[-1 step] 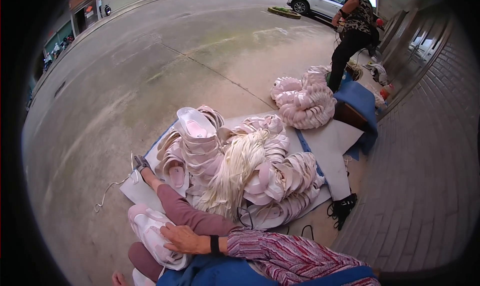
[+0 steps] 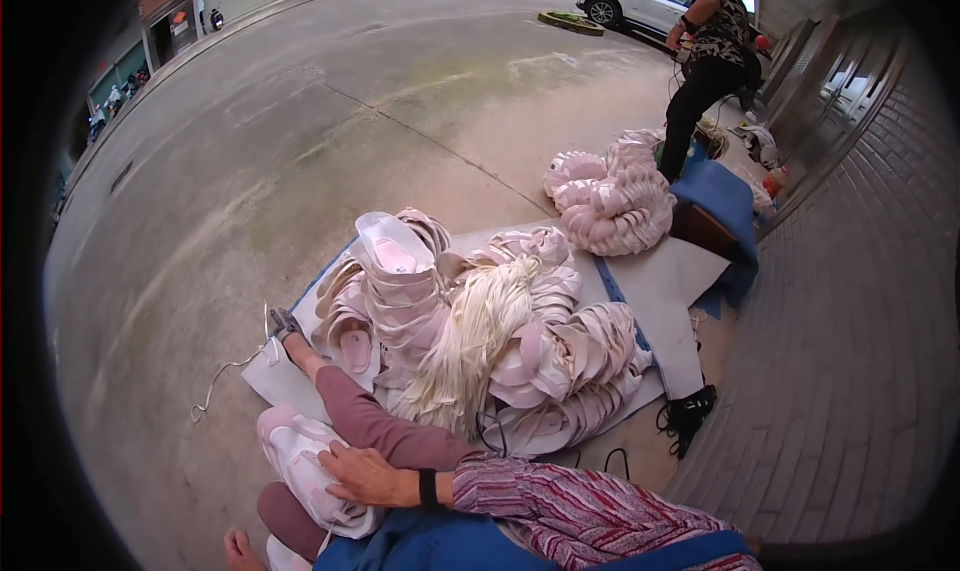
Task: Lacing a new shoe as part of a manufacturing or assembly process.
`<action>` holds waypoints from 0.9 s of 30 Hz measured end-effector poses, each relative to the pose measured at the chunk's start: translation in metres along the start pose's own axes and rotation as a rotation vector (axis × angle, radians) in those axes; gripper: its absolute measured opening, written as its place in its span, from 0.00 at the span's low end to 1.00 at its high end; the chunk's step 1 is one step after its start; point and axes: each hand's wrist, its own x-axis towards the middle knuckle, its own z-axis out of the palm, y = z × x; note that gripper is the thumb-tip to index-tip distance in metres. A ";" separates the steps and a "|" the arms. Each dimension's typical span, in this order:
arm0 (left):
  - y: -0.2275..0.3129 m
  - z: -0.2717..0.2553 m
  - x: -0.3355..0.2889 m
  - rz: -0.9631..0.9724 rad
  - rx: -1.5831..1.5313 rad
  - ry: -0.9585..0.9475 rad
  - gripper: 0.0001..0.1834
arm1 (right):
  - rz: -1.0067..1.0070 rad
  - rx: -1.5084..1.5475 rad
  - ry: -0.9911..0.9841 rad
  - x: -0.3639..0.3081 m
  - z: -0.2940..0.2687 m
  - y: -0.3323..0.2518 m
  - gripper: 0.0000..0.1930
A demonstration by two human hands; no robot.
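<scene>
Head view: at the lower edge, the left hand (image 2: 240, 551) shows only partly — its grip cannot be told. Nearby, the right hand (image 2: 365, 475) lies, fingers bent, on a pink-and-white shoe upper (image 2: 295, 449) beside a mauve trouser leg (image 2: 405, 429) — whether it pinches is unclear. Beyond, cream laces (image 2: 485, 316) lie among stacked uppers (image 2: 400, 296); farther, a person (image 2: 718, 41) stands near a white car (image 2: 645, 9).

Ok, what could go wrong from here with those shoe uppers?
The tall stack of uppers could topple if the outstretched leg near it bumps it. The loose pale strands beside the stack might tangle. The pink-and-white upper under the right hand could slip if the hand lifts.
</scene>
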 end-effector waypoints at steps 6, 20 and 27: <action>0.100 0.049 0.011 0.343 0.463 -0.369 0.15 | 0.028 -0.206 -0.181 0.005 0.022 0.000 0.16; 0.148 0.086 -0.014 0.308 0.575 -0.313 0.12 | 0.128 -0.057 -0.300 0.007 -0.015 0.009 0.14; 0.145 0.084 -0.002 0.152 0.431 -0.452 0.23 | 0.133 0.019 -0.298 0.006 -0.011 0.014 0.16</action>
